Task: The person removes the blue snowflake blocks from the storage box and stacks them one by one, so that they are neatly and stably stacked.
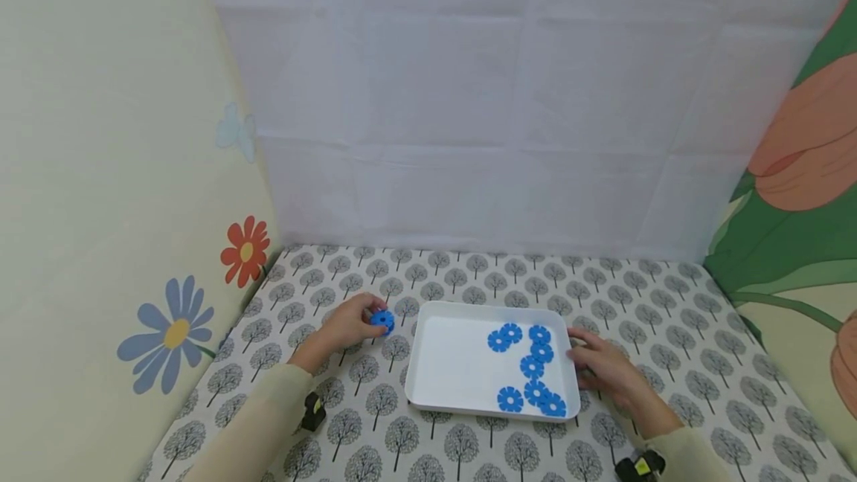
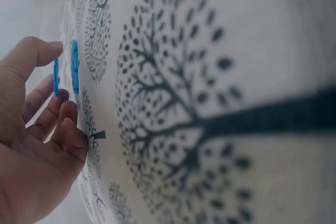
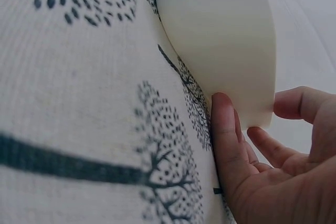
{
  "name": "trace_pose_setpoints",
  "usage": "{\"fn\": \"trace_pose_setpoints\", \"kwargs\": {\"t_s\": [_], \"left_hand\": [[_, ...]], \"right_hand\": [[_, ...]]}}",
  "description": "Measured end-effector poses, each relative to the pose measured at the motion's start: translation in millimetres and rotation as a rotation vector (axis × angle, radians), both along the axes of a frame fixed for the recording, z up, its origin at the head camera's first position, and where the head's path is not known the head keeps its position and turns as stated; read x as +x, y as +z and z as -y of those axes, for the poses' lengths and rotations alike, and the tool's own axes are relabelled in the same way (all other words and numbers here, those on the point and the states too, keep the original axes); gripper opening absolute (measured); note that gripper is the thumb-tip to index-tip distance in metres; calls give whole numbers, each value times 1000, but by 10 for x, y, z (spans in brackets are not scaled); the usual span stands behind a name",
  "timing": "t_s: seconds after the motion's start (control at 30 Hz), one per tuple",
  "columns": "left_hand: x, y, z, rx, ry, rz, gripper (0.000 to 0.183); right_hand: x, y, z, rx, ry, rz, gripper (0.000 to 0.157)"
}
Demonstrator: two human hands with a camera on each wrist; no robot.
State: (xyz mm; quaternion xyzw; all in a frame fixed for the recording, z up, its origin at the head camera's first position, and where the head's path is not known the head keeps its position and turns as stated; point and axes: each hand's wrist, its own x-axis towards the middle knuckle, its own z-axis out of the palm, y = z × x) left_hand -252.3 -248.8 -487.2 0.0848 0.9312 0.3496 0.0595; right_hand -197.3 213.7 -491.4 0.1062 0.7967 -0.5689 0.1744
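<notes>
The left hand [image 1: 345,324] pinches a blue disc [image 1: 382,317] by its edge, thumb and fingers close together with just the disc between them. The disc has little cuts all round, like a flower. In the left wrist view, a second disc [image 2: 75,66] shows right beside it, on the side near the table [image 1: 415,441]. It looks as if it lies flat there, and the held one is flat over it.

The white tray [image 1: 445,363] sits to the right of the left hand, with a small gap between. Its long way runs from left to right, so its short left side is the one nearest the held disc. Inside, the other blue discs [image 1: 532,367] lie over toward the right, some on top of each other. The right hand [image 1: 605,367] is at the far short side, bent fingers holding the tray's edge.
</notes>
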Motion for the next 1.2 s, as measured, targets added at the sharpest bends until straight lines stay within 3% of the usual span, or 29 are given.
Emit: {"fn": "trace_pose_setpoints", "kwargs": {"t_s": [0.6,0.87,1.2], "left_hand": [[-11,-21,-15,-49,7,24,35],[15,-5,-31,-50,-29,7,34],[1,-20,-40,-92,-12,8,35]], "right_hand": [[-7,-7,-4,-12,3,6,62],[-11,-31,-15,-25,7,5,63],[-12,-24,-5,-25,-1,10,63]]}}
